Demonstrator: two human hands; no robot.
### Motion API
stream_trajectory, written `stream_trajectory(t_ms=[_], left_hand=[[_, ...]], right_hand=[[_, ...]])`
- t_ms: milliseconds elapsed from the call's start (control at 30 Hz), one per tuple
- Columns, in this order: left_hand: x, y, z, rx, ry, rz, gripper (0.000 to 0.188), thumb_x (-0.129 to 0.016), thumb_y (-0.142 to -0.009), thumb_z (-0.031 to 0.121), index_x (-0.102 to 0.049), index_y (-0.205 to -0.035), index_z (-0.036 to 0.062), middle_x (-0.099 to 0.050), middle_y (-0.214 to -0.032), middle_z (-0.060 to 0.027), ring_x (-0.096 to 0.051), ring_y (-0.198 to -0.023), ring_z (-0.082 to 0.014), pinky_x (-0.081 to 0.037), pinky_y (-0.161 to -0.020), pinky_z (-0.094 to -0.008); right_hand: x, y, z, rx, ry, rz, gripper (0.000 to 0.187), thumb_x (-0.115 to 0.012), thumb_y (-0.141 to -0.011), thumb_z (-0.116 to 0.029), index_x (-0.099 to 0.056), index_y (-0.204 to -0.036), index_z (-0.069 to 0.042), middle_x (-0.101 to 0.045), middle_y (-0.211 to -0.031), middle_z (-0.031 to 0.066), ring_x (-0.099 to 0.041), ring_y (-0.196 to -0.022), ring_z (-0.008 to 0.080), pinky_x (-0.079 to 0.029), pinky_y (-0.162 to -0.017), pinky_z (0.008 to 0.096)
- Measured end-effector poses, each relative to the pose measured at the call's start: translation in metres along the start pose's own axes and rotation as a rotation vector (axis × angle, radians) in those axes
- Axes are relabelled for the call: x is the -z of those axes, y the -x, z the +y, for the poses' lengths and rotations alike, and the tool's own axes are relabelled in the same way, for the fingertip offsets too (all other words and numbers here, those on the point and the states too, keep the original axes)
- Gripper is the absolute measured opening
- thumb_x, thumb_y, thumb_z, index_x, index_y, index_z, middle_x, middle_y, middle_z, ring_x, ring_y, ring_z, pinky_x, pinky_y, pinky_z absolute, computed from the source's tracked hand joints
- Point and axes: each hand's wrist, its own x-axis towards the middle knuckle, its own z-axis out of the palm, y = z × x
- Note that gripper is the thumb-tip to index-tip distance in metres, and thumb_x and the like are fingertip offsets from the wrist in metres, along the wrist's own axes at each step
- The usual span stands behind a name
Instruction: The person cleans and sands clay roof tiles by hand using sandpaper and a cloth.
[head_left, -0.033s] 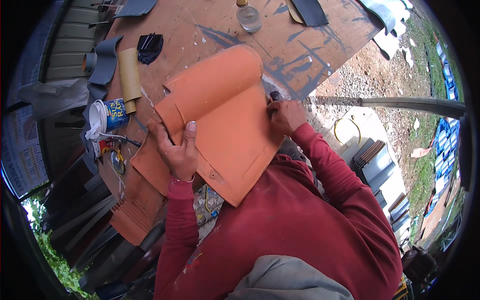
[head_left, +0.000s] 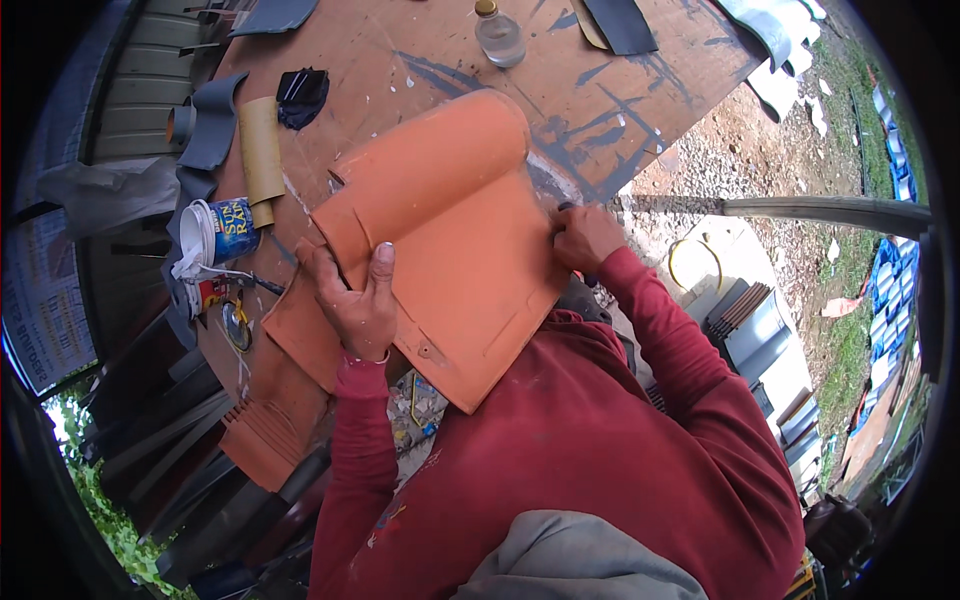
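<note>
An orange roof tile [head_left: 470, 250], with a rounded roll along its far side and a flat pan nearer me, lies tilted across the table's near edge. My left hand [head_left: 358, 298] grips its left edge, thumb on top and fingers underneath. At the tile's right edge, my right hand [head_left: 588, 238] is closed around a small dark-handled tool [head_left: 566, 207]. Only the ends of this tool show past the fist, so its kind cannot be made out. Other orange tiles [head_left: 298, 335] lie below and left of my left hand.
The wooden table [head_left: 360, 60] is smeared with grey paint. On it stand a glass jar [head_left: 499, 38], a blue-and-white tub [head_left: 228, 228], a tan rolled piece [head_left: 260, 150] and a black cloth-like item [head_left: 302, 97]. A post [head_left: 820, 207] rises at the right, over gravel.
My right hand has shifted slightly right and nearer me with the tool, whose handle has turned. The tile and my left hand have barely moved.
</note>
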Motion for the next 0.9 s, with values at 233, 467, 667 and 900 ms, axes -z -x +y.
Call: stream_trajectory(t_ms=[233,467,667,900], left_hand=[[-0.006,-0.011,0.010,0.011,-0.055,-0.040,0.038,-0.074,-0.095,0.016,-0.055,-0.120,-0.0035,-0.066,-0.114,-0.0113,-0.062,-0.103,-0.0169,-0.049,-0.092,-0.0316],[-0.009,-0.024,0.028,-0.157,-0.236,-0.006,0.034,-0.079,-0.091,0.020,-0.058,-0.104,-0.0030,-0.072,-0.095,-0.0134,-0.069,-0.087,-0.0191,-0.054,-0.077,-0.0334],[0.010,-0.013,-0.010,-0.034,-0.084,0.025,0.036,-0.082,-0.088,0.025,-0.059,-0.102,-0.0004,-0.072,-0.094,-0.0149,-0.072,-0.084,-0.0248,-0.056,-0.075,-0.0358],[0.001,-0.025,0.025,-0.292,-0.143,-0.085,0.036,-0.085,-0.080,0.024,-0.060,-0.096,0.0029,-0.064,-0.082,-0.0129,-0.066,-0.072,-0.0340,-0.051,-0.063,-0.0419]], right_hand=[[0.003,-0.017,0.012,0.155,-0.425,0.594,0.051,-0.056,-0.089,-0.013,-0.055,-0.139,-0.007,-0.065,-0.120,0.0271,-0.065,-0.107,0.0437,-0.052,-0.095,0.0475],[-0.056,0.015,0.049,0.173,-0.221,0.365,0.054,-0.058,-0.084,-0.017,-0.057,-0.136,-0.004,-0.067,-0.115,0.0267,-0.065,-0.106,0.0433,-0.052,-0.093,0.0485],[-0.018,0.026,0.074,0.100,-0.915,0.282,0.048,-0.054,-0.091,-0.011,-0.054,-0.138,0.001,-0.066,-0.121,0.0186,-0.065,-0.106,0.0236,-0.051,-0.093,0.0337],[0.112,0.008,-0.024,0.703,-0.814,0.727,0.055,-0.065,-0.101,-0.019,-0.044,-0.149,-0.002,-0.056,-0.135,0.0159,-0.055,-0.124,0.0219,-0.045,-0.104,0.0351]])
